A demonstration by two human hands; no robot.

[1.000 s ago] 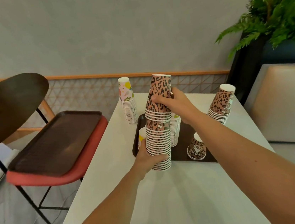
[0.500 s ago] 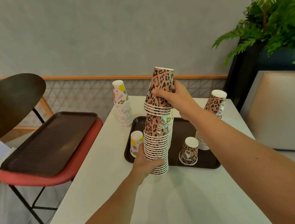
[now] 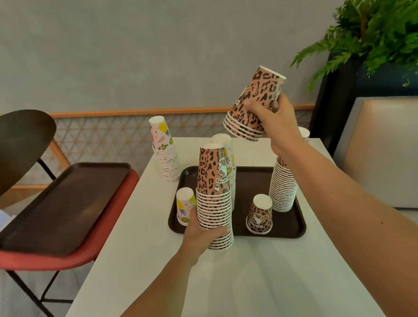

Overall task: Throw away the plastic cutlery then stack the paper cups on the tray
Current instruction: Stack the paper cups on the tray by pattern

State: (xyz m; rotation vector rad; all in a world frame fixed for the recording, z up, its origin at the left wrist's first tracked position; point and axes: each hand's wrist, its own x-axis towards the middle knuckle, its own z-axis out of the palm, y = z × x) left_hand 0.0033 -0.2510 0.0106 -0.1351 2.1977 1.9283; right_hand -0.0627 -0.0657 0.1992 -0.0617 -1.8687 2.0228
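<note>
L hand (image 3: 206,233) grips leopard stack (image 3: 213,184); R hand (image 3: 277,121) holds tilted cups (image 3: 256,100), maybe five.

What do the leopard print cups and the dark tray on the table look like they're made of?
The leopard print cups: likely paper, matte print, given thin rolled white rims. The dark tray: probably moulded plastic, from its rounded raised lip and dull sheen.

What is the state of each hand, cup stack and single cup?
tall leopard stack, upright
short leopard stack, in the air, tilted
left hand, grips the tall leopard stack near its base
right hand, holds the short leopard stack
single leopard cup, upside down on the tray
single fruit cup, upside down on the tray
</note>
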